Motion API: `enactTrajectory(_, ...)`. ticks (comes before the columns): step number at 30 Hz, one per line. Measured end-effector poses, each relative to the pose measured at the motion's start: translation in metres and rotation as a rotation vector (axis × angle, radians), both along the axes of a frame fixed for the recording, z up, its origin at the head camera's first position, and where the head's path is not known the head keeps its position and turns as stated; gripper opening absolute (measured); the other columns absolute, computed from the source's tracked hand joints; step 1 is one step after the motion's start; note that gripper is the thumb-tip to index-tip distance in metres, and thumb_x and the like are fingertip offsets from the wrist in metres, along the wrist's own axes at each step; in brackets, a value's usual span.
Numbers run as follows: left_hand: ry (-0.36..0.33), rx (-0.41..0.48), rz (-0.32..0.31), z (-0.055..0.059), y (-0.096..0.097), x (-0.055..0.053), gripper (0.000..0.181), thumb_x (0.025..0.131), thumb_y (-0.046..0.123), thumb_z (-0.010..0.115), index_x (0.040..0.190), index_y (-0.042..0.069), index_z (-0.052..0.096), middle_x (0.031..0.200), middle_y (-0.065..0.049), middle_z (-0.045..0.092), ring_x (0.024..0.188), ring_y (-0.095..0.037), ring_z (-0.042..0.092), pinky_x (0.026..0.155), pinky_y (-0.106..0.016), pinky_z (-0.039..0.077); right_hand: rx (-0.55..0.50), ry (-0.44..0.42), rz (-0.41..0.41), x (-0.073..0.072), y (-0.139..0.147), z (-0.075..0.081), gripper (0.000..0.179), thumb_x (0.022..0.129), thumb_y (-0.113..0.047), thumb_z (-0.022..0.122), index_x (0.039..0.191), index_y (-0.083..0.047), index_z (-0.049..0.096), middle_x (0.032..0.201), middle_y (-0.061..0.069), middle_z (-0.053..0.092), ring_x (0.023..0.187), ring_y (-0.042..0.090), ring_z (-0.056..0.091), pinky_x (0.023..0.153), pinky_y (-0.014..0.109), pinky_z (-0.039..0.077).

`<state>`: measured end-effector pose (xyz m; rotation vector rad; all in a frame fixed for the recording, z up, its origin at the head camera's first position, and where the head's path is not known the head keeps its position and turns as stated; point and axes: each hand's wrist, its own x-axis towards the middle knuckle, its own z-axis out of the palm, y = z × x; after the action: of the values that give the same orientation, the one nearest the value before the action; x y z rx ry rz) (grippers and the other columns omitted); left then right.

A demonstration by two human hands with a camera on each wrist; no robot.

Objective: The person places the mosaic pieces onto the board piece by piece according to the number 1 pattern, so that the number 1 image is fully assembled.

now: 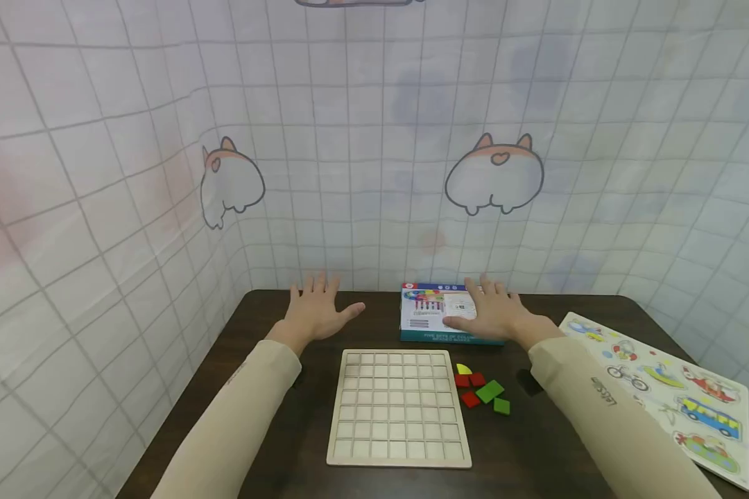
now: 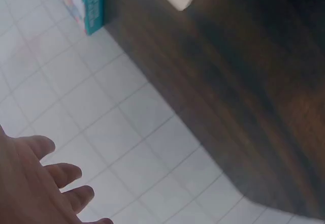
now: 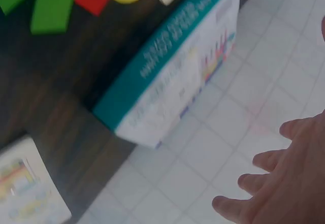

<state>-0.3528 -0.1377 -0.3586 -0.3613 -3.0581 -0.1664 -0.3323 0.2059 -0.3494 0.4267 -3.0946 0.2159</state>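
Observation:
My left hand (image 1: 315,312) is held out over the back left of the dark table, fingers spread, holding nothing. My right hand (image 1: 494,312) reaches out the same way and overlaps a flat cardboard box (image 1: 418,322) in the head view. In the right wrist view its fingers (image 3: 264,159) stand apart from that box (image 3: 167,82). Between the forearms lies a square wooden grid board (image 1: 398,409). Just right of the board are red blocks (image 1: 470,399), green blocks (image 1: 489,391) and a yellow piece (image 1: 464,369).
A picture puzzle board (image 1: 668,395) with a bus and a bicycle lies slanted at the table's right side, partly behind the right sleeve. White grid-patterned cloth (image 1: 381,173) hangs behind and beside the table (image 1: 193,423). The table's back corners are rounded.

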Motion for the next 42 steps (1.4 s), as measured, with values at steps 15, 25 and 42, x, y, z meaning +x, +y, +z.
enactTrajectory(15,0.016,0.222,-0.065,-0.056,-0.003,0.022,0.089,0.092,0.072,0.036,0.155,0.01,0.026,0.16,-0.019,0.021,0.146,-0.039,0.02,0.115,-0.064,0.011,-0.134,-0.016,0.1,0.04,-0.012,-0.07,0.097,0.084,-0.072,0.055,0.153,-0.008,0.031,0.152,0.024,0.034,0.135,0.045,0.038,0.104,0.064,0.035)
enactTrajectory(25,-0.175,0.541,-0.082,-0.087,-0.001,0.051,0.062,0.098,0.041,0.055,0.147,0.005,0.042,0.154,-0.022,0.034,0.14,-0.042,0.032,0.109,-0.062,0.029,-0.263,0.028,-0.057,0.046,0.001,-0.098,0.055,0.088,-0.043,0.068,0.13,-0.009,0.061,0.104,0.005,0.061,0.087,0.018,0.059,0.077,0.044,0.053)
enactTrajectory(42,-0.254,0.718,-0.12,-0.127,-0.012,0.071,0.046,0.099,0.031,0.056,0.135,0.002,0.056,0.154,-0.023,0.033,0.146,-0.042,0.016,0.116,-0.061,0.007,-0.54,0.067,-0.311,0.039,0.01,-0.135,0.03,0.09,-0.027,0.064,0.107,-0.002,0.07,0.101,0.013,0.064,0.09,0.028,0.059,0.083,0.049,0.048)
